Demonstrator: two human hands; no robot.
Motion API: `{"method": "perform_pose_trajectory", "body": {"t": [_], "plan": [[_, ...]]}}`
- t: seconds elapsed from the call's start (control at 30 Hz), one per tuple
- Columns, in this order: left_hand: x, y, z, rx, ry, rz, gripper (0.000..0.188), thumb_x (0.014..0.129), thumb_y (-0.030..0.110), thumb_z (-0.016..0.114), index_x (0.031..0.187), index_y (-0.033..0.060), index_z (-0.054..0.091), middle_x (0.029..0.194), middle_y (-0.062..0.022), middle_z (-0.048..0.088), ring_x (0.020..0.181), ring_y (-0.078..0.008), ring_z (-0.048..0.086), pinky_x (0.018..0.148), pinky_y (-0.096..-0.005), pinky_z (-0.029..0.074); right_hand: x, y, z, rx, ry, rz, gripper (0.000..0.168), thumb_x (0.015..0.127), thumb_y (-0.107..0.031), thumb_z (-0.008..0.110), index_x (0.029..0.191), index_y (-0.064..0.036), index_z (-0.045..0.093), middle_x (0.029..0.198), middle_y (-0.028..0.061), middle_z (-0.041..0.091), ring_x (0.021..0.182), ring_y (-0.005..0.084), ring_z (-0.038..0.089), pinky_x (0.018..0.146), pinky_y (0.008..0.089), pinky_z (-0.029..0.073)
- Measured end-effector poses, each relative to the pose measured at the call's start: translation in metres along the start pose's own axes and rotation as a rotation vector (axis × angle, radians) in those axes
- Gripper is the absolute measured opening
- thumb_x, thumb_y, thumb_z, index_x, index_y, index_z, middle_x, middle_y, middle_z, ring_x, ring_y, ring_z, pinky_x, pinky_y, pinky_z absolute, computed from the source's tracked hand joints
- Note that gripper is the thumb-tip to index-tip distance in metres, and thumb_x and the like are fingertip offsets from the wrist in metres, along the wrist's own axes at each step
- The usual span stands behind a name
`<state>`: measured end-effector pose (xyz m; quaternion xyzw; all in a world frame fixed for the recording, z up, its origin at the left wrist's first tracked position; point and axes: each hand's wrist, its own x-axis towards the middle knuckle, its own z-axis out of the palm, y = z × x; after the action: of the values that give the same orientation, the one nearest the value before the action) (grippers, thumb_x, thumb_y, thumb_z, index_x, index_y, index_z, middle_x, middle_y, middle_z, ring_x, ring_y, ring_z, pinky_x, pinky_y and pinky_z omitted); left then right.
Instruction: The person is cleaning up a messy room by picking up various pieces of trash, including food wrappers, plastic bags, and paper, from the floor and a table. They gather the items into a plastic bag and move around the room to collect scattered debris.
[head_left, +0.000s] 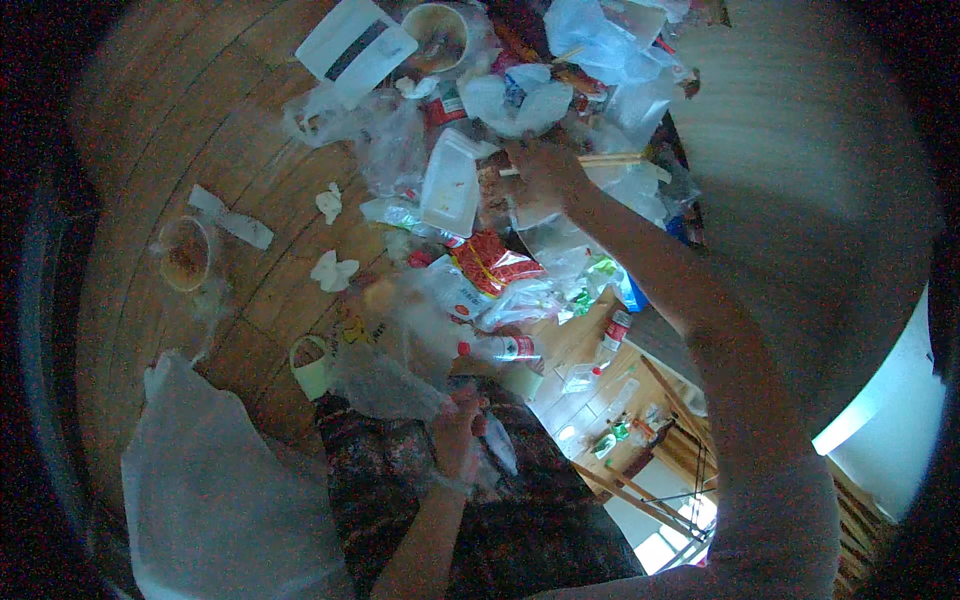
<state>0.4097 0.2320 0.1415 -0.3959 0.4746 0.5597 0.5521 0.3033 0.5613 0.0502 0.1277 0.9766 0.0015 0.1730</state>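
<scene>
My left hand (454, 431) grips the gathered edge of a translucent plastic bag (390, 375), low in front of dark patterned trousers (375, 465). A red cap and a pale object show beside its fingers; whether the hand holds them is unclear. My right hand (541, 169) is stretched out over a heap of litter. Just beyond its fingers sits a white bowl (517, 109), and a white plastic tray (451, 184) lies to its left. Blur hides whether the fingers hold anything. Disposable chopsticks (611, 160) lie right of the wrist.
Plastic bottles with red labels (514, 347) (615, 330) and a red packet (495, 262) lie nearer me. At the far side are a round tub (436, 37) and a white box (356, 49). Crumpled tissues (334, 271) and a clear cup (185, 255) dot the wood-look floor (247, 300).
</scene>
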Motion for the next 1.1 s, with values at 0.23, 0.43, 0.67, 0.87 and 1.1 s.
{"method": "perform_pose_trajectory", "body": {"t": [0.23, 0.43, 0.67, 0.87, 1.1], "plan": [[0.001, 0.006, -0.020, 0.028, 0.008, 0.071, 0.027, 0.071, 0.021, 0.059, 0.093, 0.0058, 0.053, 0.070, 0.0002, 0.050, 0.057, -0.0068, 0.043, 0.052, -0.0213, 0.036, 0.058, 0.035, 0.045, -0.233, -0.025, -0.119, 0.012, 0.073, -0.013, 0.048, 0.082, -0.007, 0.055, 0.075, 0.0093, 0.057, 0.068, 0.0264, 0.058, 0.059, 0.0376, 0.047], [0.003, 0.003, -0.015, -0.005, -0.022, 0.044, 0.024, 0.069, 0.017, 0.061, 0.088, 0.0046, 0.053, 0.069, 0.0011, 0.049, 0.055, -0.0069, 0.042, 0.049, -0.0212, 0.035, 0.014, 0.107, 0.024, 0.067, 0.275, -0.176, 0.018, 0.077, -0.020, 0.049, 0.085, -0.005, 0.054, 0.081, 0.0101, 0.054, 0.075, 0.0280, 0.054, 0.066, 0.0375, 0.043], [0.004, -0.003, -0.013, -0.115, -0.016, 0.092, 0.023, 0.068, 0.015, 0.061, 0.087, 0.0040, 0.054, 0.073, 0.0004, 0.050, 0.053, -0.0072, 0.041, 0.047, -0.0209, 0.034, -0.033, 0.066, -0.032, 0.599, 0.147, 0.196, 0.021, 0.076, -0.023, 0.055, 0.084, -0.004, 0.055, 0.073, 0.0079, 0.055, 0.068, 0.0180, 0.052, 0.063, 0.0297, 0.040], [-0.002, -0.002, -0.010, -0.099, -0.016, 0.075, 0.021, 0.067, 0.015, 0.061, 0.085, 0.0056, 0.055, 0.078, 0.0003, 0.052, 0.054, -0.0072, 0.043, 0.049, -0.0211, 0.036, -0.057, 0.062, -0.051, 0.361, 0.247, -0.022, 0.014, 0.075, -0.018, 0.054, 0.083, -0.007, 0.056, 0.083, 0.0074, 0.054, 0.077, 0.0214, 0.051, 0.066, 0.0332, 0.041], [0.014, -0.031, -0.030, 0.004, 0.014, 0.004, 0.019, 0.070, 0.019, 0.060, 0.083, 0.0053, 0.055, 0.074, -0.0022, 0.055, 0.054, -0.0076, 0.045, 0.050, -0.0217, 0.036, -0.110, 0.081, -0.045, 0.370, 0.404, 0.204, 0.013, 0.074, -0.017, 0.058, 0.082, -0.007, 0.058, 0.088, 0.0094, 0.051, 0.081, 0.0204, 0.051, 0.072, 0.0318, 0.040]]}}
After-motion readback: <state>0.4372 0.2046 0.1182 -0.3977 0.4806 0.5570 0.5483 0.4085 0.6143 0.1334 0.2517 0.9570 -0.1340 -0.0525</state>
